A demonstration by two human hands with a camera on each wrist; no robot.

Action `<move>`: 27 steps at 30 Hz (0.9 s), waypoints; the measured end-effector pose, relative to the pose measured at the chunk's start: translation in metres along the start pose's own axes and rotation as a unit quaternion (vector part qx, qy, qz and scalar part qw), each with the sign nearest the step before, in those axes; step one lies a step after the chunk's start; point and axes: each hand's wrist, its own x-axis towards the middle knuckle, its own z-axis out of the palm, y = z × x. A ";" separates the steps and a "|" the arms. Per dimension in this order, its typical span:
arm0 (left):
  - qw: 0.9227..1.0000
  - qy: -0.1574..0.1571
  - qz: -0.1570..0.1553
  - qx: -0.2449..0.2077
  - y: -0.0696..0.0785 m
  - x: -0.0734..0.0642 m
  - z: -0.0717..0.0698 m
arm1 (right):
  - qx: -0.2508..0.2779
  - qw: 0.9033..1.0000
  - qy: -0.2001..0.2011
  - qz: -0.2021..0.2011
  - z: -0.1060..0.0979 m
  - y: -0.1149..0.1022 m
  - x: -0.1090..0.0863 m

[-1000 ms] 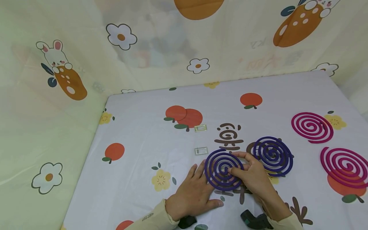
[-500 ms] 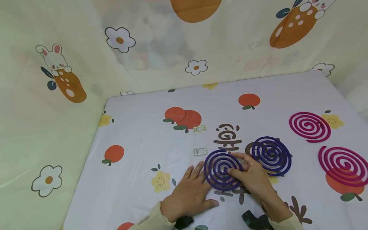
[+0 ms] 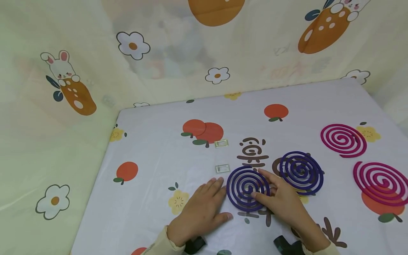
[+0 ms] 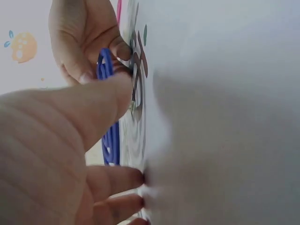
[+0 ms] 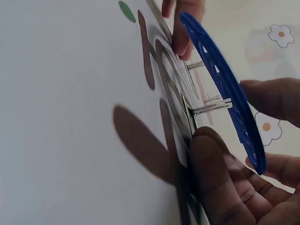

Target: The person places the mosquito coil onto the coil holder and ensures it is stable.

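A dark blue mosquito coil (image 3: 248, 188) is held just above the table by my right hand (image 3: 283, 198). The thumb lies on top near the coil's centre, with fingers at its edge and underneath. In the right wrist view, a thin metal stand (image 5: 213, 108) rises from the table, its prong reaching the tilted coil (image 5: 229, 84). My left hand (image 3: 202, 209) rests on the cloth left of the coil, fingers extended and holding nothing. In the left wrist view the coil (image 4: 111, 140) appears edge-on, partly behind the left thumb.
A second dark blue coil (image 3: 301, 173) lies right of my right hand. Two pink coils (image 3: 343, 140) lie farther right. Two small flat metal stands (image 3: 222, 168) lie on the table beyond my left hand. The printed tablecloth (image 3: 153, 141) meets a patterned curtain behind.
My left hand has drawn back to the left, away from the coil. My right hand keeps its hold on the coil, its thumb and fingers shifting slightly.
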 end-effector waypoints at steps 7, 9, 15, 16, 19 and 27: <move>0.999 0.039 -0.013 -0.013 0.000 0.006 -0.002 | -0.122 0.987 0.027 -0.097 -0.005 -0.002 -0.006; 0.999 0.048 -0.014 -0.011 0.000 0.008 -0.002 | -0.125 0.986 0.011 -0.108 -0.007 -0.003 -0.007; 0.998 0.058 -0.006 -0.020 0.001 0.015 -0.003 | -0.160 0.978 -0.033 -0.132 -0.013 -0.005 -0.008; 0.998 0.059 -0.002 -0.024 0.002 0.016 -0.003 | -0.164 0.976 -0.037 -0.140 -0.013 -0.005 -0.007; 0.998 0.060 0.008 -0.036 0.003 0.020 -0.003 | -0.172 0.971 -0.045 -0.160 -0.015 -0.005 -0.006; 0.997 0.048 0.014 -0.058 0.006 0.026 -0.002 | -0.211 0.962 -0.067 -0.158 -0.017 -0.008 -0.005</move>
